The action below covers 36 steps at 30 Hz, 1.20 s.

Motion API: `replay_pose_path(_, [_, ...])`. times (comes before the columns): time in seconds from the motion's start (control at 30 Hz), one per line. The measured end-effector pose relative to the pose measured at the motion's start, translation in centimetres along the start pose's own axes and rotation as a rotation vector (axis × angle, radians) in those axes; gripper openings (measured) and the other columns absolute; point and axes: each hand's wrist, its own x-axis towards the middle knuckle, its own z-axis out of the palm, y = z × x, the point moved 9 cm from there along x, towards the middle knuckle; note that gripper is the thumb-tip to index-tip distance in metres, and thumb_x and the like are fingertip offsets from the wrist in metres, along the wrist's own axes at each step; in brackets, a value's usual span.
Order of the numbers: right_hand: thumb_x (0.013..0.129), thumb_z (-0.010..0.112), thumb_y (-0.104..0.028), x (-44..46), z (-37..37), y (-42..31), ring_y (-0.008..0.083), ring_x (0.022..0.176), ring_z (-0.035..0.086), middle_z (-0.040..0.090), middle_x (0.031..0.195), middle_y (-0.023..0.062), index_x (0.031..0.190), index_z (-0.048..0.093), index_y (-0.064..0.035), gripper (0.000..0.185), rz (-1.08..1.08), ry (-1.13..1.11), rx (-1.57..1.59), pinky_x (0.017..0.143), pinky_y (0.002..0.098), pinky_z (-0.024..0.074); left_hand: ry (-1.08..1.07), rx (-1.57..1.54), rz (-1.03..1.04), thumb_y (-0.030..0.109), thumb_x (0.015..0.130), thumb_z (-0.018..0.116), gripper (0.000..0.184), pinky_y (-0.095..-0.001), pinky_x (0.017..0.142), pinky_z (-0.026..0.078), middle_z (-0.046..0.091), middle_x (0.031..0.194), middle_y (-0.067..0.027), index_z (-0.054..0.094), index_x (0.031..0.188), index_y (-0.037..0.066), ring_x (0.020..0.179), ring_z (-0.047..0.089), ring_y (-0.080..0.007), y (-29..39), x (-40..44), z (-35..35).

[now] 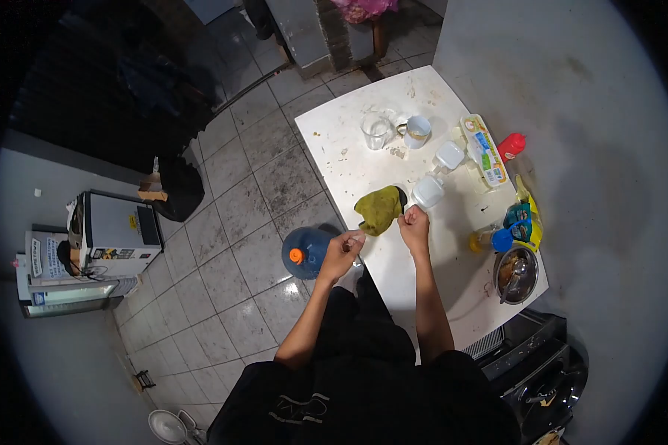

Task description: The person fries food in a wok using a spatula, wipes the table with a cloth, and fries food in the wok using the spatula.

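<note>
Where the left edge of a white table (453,278) runs past the person, an olive-green cloth (378,211) sits just beyond the two hands. The left hand (341,256) curls its fingers at the cloth's near side; the right hand (414,224) is bunched beside its dark end. Whether either grips it, I cannot tell. A metal bowl (533,290) stands at the table's near right corner.

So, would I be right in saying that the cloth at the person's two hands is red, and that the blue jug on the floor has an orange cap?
Not quite: the cloth at the person's left hand and right hand is olive green, not red, as the head view shows. The blue jug on the floor does have an orange cap.
</note>
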Motion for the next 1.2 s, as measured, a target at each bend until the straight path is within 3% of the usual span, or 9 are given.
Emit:
replay_pose_path(0.17, [0.079,0.071,-0.010,0.7,1.8,7.4,0.0148,0.052,0.056,0.057,0.064,0.0075,0.082,0.048,-0.0016,0.025,0.152,-0.023,-0.240,0.045,0.0299,0.0459,-0.117,0.054,0.005,0.015,0.093,0.062,0.029,-0.0206,0.060,0.040,0.058,0.080,0.0032,0.062,0.117,-0.001,0.069,0.048,-0.0038,-0.2,2.7,1.4])
replay_pose_path(0.27, [0.082,0.072,-0.017,0.8,3.4,8.7,0.0159,0.049,0.056,0.057,0.067,0.0104,0.102,0.041,-0.0026,0.040,0.063,-0.013,-0.245,0.038,0.0315,0.0487,-0.199,0.042,-0.109,0.020,0.092,0.064,0.043,-0.0241,0.069,0.047,0.060,0.101,-0.0069,0.053,0.129,0.001,0.083,0.057,-0.0111,-2.5,4.2,2.4])
replay_pose_path(0.33, [0.082,0.071,-0.017,1.4,4.1,9.4,0.0166,0.049,0.057,0.058,0.070,0.0117,0.101,0.041,-0.0024,0.039,0.086,0.005,-0.239,0.038,0.0311,0.0490,-0.230,0.037,-0.193,0.026,0.089,0.068,0.058,-0.0286,0.077,0.050,0.056,0.118,-0.0150,0.044,0.137,0.004,0.098,0.060,-0.0200,-4.1,5.5,2.9])
replay_pose_path(0.53, [0.077,0.068,-0.001,1.9,5.7,9.8,0.0193,0.056,0.059,0.059,0.074,0.0128,0.092,0.045,-0.0013,0.028,0.057,0.019,-0.351,0.048,0.0340,0.0502,-0.180,-0.084,-0.242,0.020,0.087,0.070,0.067,-0.0291,0.078,0.051,0.056,0.117,-0.0145,0.035,0.141,0.001,0.097,0.060,-0.0193,-7.2,8.7,3.8])
replay_pose_path(0.87, [0.073,0.062,0.002,2.0,4.9,4.8,0.0164,0.057,0.054,0.051,0.063,0.0072,0.079,0.045,-0.0035,0.019,-0.013,-0.053,-0.158,0.055,0.0317,0.0471,-0.172,-0.139,-0.152,0.005,0.087,0.066,0.051,-0.0282,0.075,0.051,0.059,0.103,-0.0098,0.044,0.132,0.001,0.090,0.062,-0.0157,-9.9,10.6,3.2])
replay_pose_path(0.97, [0.072,0.066,0.001,0.8,4.0,4.7,0.0223,0.073,0.059,0.056,0.078,0.0113,0.096,0.053,-0.0031,0.028,0.225,-0.068,-0.239,0.069,0.0355,0.0492,-0.144,-0.094,-0.216,0.006,0.088,0.064,0.045,-0.0283,0.072,0.051,0.059,0.100,-0.0094,0.047,0.130,0.002,0.086,0.061,-0.0151,-9.5,10.6,2.2])
replay_pose_path(1.03, [0.070,0.071,-0.004,-0.3,4.4,-1.5,0.0323,0.098,0.054,0.054,0.104,0.0170,0.122,0.052,-0.0063,0.055,-0.356,0.088,-0.435,0.087,0.0429,0.0447,-0.028,-0.078,-0.170,0.008,0.089,0.062,0.041,-0.0261,0.070,0.049,0.060,0.088,-0.0058,0.050,0.127,-0.001,0.079,0.059,-0.0127,-9.4,10.8,1.3])
replay_pose_path(1.07, [0.070,0.074,-0.010,-0.4,5.9,-0.3,0.0395,0.116,0.041,0.043,0.125,0.0180,0.138,0.045,-0.0126,0.074,-0.212,-0.073,-0.519,0.099,0.0495,0.0353,-0.054,-0.116,-0.187,0.009,0.090,0.060,0.042,-0.0260,0.070,0.049,0.059,0.091,-0.0054,0.048,0.129,-0.001,0.079,0.058,-0.0123,-9.8,10.7,1.5])
replay_pose_path(1.2, [0.071,0.073,-0.012,-0.7,8.2,1.2,0.0377,0.116,0.041,0.041,0.128,0.0156,0.133,0.049,-0.0144,0.066,-0.152,-0.154,-0.837,0.096,0.0511,0.0361,-0.187,-0.111,-0.154,0.008,0.092,0.058,0.042,-0.0258,0.069,0.048,0.059,0.092,-0.0054,0.047,0.131,0.000,0.080,0.058,-0.0122,-12.2,10.9,2.5])
